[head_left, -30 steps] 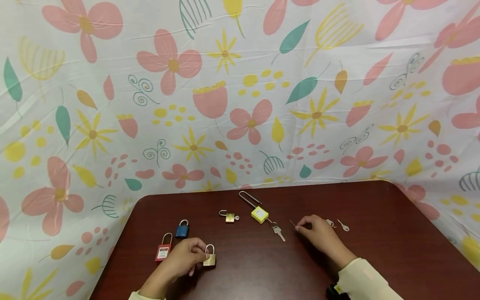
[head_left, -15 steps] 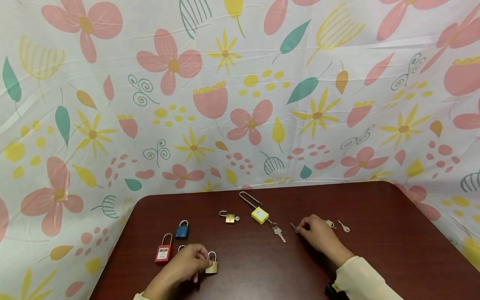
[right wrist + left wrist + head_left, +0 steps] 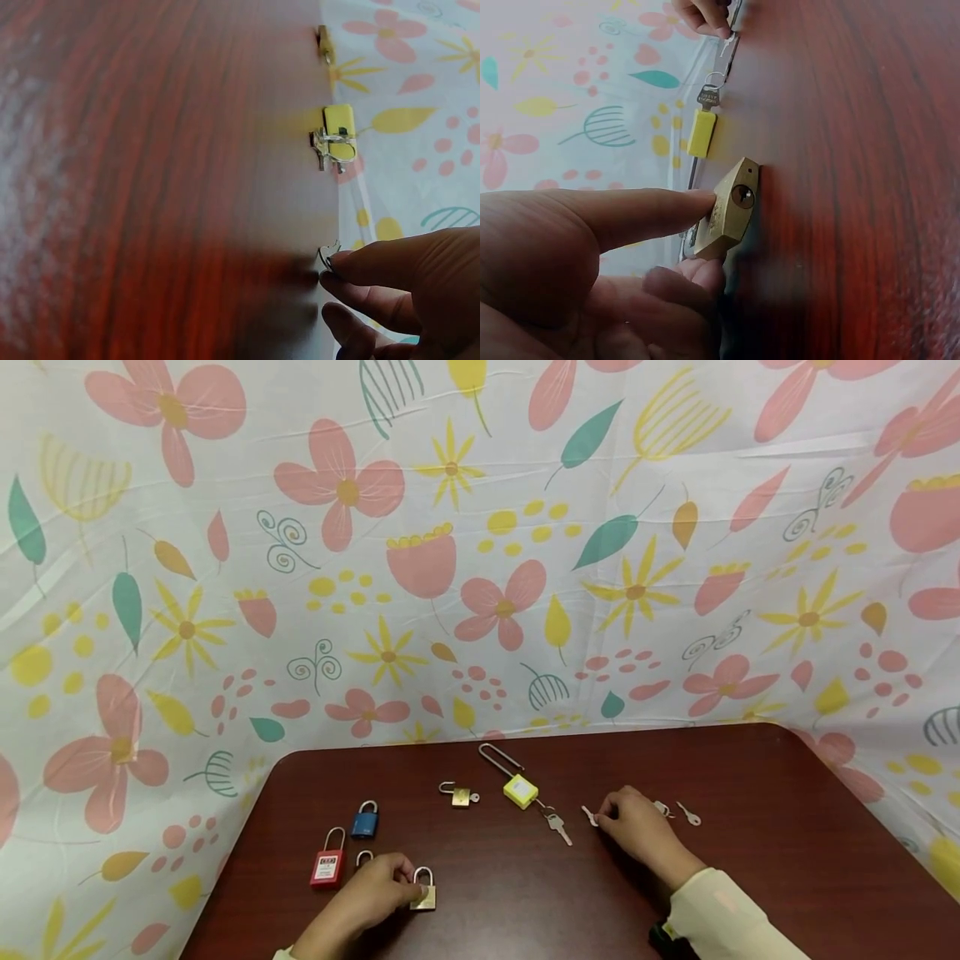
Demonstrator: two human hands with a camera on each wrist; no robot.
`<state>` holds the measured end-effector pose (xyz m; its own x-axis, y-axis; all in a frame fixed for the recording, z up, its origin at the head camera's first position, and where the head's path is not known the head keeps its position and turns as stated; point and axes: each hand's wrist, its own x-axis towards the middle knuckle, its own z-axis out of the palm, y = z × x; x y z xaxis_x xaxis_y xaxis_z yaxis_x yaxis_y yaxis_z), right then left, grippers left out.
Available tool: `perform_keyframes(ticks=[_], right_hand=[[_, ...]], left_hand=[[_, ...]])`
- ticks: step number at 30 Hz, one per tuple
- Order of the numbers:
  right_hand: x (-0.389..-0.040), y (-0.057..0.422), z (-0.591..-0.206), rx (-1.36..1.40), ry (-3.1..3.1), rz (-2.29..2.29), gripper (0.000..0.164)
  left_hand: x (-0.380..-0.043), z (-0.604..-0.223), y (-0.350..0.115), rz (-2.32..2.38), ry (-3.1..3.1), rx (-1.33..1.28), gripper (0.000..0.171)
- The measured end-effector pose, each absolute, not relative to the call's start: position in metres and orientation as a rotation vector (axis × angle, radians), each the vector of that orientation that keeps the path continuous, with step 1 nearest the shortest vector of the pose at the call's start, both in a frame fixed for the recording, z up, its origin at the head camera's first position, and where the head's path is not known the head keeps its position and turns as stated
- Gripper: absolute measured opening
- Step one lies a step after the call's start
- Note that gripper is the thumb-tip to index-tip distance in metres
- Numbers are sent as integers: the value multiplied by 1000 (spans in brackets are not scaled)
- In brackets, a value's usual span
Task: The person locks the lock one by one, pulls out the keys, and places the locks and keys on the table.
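A brass padlock (image 3: 424, 897) is gripped in my left hand (image 3: 377, 891), its shackle pointing up in the head view. The left wrist view shows the thumb against its body, fingers behind it, and the keyhole (image 3: 743, 196) facing the camera. My right hand (image 3: 636, 823) pinches a small silver key (image 3: 588, 815) by its head, low over the table on the right; its blade points to the far left. In the right wrist view, thumb and forefinger meet at the key (image 3: 327, 256). Another padlock's shackle (image 3: 363, 857) shows behind my left hand, its body hidden.
Left on the brown table (image 3: 525, 893) stand a red padlock (image 3: 327, 869) and a blue padlock (image 3: 365, 823). At the back lie a small open brass padlock (image 3: 461, 797) with a key in it and an open yellow padlock (image 3: 521, 791) with keys. Loose keys (image 3: 689, 815) lie beyond my right hand.
My left hand has brought the brass padlock slightly nearer and to the right, uncovering the shackle behind it. The key at my right hand has turned, showing more of its flat side.
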<state>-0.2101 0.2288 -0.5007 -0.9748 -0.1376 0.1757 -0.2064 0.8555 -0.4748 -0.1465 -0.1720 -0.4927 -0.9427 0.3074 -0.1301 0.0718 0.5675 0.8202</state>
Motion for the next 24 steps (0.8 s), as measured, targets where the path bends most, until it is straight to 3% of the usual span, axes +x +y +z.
perform_keyframes(ticks=[24], right_hand=[[-208,225,-495,256,-2925,642,20]], left_hand=[[-146,-495,-173,1368,2467,241,24]])
